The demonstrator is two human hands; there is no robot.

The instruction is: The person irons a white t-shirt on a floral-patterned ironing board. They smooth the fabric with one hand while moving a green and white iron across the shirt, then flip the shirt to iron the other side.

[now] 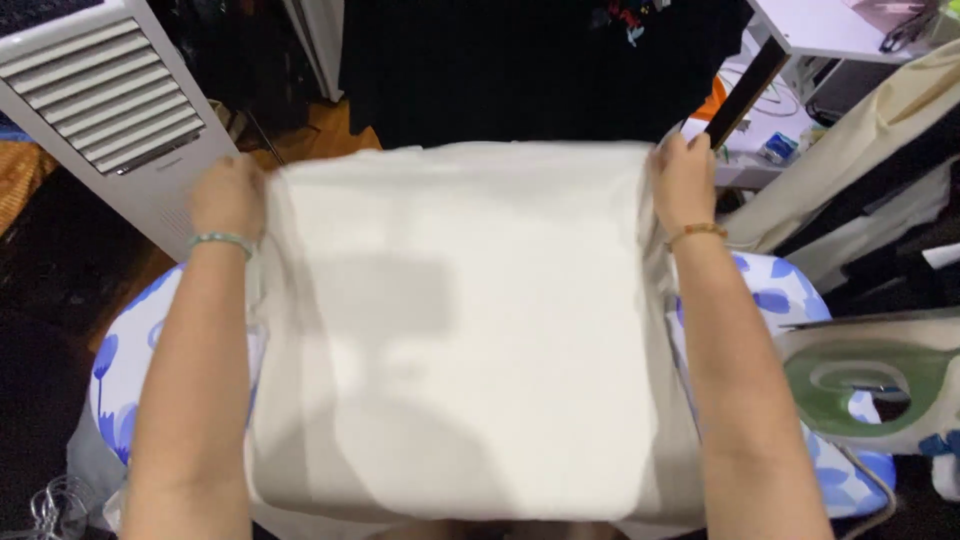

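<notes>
A cream white cloth (460, 320) is stretched flat between my two hands above an ironing board (790, 295) covered in white fabric with blue flowers. My left hand (228, 195), with a pale green bracelet at the wrist, grips the cloth's far left corner. My right hand (682, 180), wearing an orange bead bracelet, grips the far right corner. The cloth hides most of the board beneath it.
A green and white steam iron (870, 385) rests on the board at the right. A white tower fan (110, 110) stands at the far left. Dark clothing (530, 65) hangs behind. A white shelf (800, 40) and beige fabric (860, 150) lie at the right.
</notes>
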